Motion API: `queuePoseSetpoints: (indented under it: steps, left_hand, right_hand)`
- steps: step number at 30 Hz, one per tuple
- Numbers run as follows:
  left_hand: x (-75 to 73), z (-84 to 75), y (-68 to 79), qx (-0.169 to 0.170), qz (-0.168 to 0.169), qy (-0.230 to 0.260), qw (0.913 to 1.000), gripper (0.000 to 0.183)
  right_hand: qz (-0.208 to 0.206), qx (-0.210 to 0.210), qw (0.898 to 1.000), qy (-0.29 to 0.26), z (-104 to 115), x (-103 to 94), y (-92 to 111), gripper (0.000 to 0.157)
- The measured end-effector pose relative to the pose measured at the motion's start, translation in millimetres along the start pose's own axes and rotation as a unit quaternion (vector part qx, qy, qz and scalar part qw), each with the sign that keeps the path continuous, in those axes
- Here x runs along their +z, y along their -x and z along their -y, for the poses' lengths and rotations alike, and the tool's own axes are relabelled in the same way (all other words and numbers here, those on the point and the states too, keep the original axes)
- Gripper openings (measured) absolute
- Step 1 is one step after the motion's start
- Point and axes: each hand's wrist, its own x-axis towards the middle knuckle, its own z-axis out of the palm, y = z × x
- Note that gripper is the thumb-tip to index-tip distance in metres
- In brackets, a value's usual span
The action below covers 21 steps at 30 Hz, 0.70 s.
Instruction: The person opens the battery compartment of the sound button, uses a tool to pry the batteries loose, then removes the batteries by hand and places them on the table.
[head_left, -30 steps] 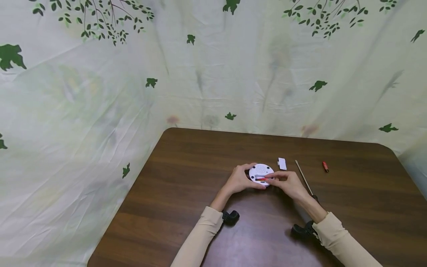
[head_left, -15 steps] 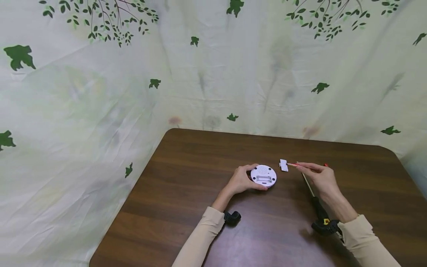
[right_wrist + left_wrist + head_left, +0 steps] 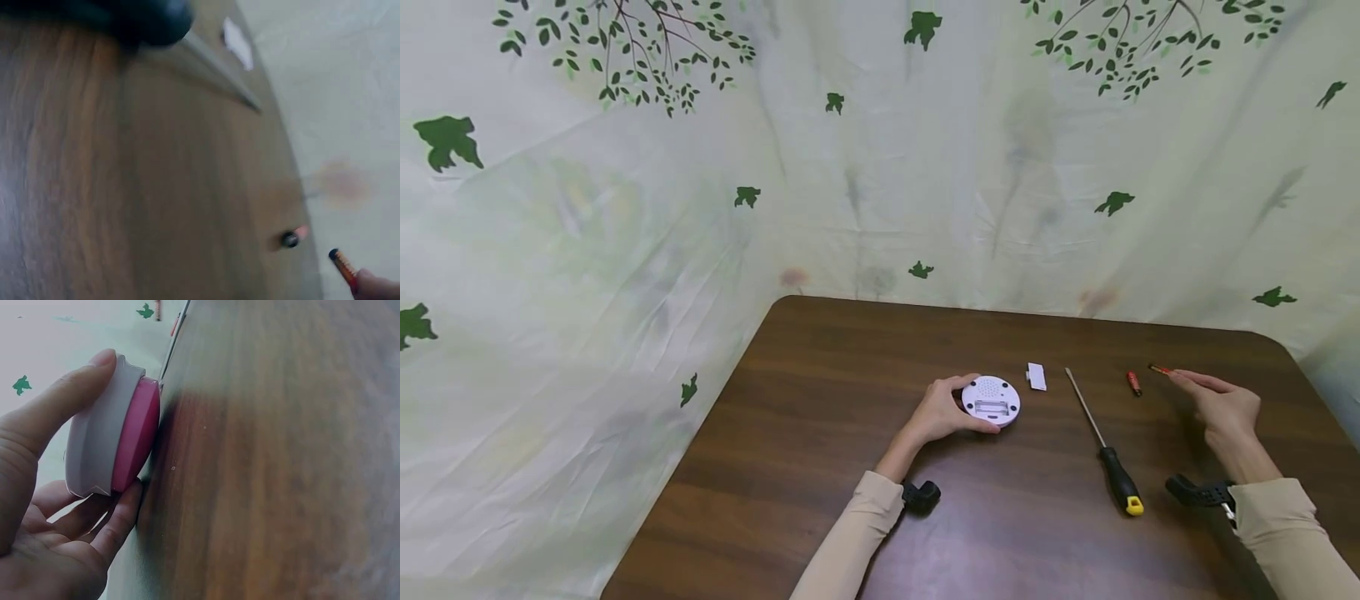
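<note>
My left hand (image 3: 942,410) grips a round white device (image 3: 992,390) by its side, thumb on the near edge and fingers on the far edge. Its dotted face and a bare battery compartment face up. In the left wrist view the pink underside (image 3: 139,434) sits close over the table. Far to the right, my right hand (image 3: 1228,412) pinches a red battery (image 3: 1159,368) by one end, between thumb and fingers. A second red battery (image 3: 1133,383) lies on the table just left of the held one.
A small white battery cover (image 3: 1036,377) lies right of the device. Between the hands lies a screwdriver (image 3: 1120,479) with a black and yellow handle, its shaft pointing away. The brown table (image 3: 820,467) ends at a leaf-patterned curtain (image 3: 880,167).
My right hand has lifted the red battery out of the device's compartment and carried it right, past the cover and screwdriver. My left hand keeps its grip in place.
</note>
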Motion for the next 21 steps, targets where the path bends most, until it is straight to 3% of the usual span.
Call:
queuePoseSetpoints:
  steps: [5,13,17,21]
  left_hand:
    - [0.5,0.5,1.8,-0.002,-0.005,0.011,0.9999,0.084]
    - [-0.6,-1.0,-0.4,-0.001,-0.001,0.016,0.9999,0.085]
    - [-1.3,-1.2,-0.7,0.001,0.002,0.018,0.9998,0.085]
    - [-1.0,0.3,-0.3,0.002,0.006,0.016,0.9999,0.087]
  right_hand:
    - [-0.031,0.013,0.998,0.049,-9.8,4.0,-9.1,0.034]
    - [-0.049,-0.003,0.985,0.167,-11.7,11.0,-9.9,0.029]
    - [-0.053,-0.023,0.978,0.200,-15.9,13.6,-8.2,0.022]
    - [-0.052,-0.041,0.972,0.223,-22.5,14.9,-6.2,0.028]
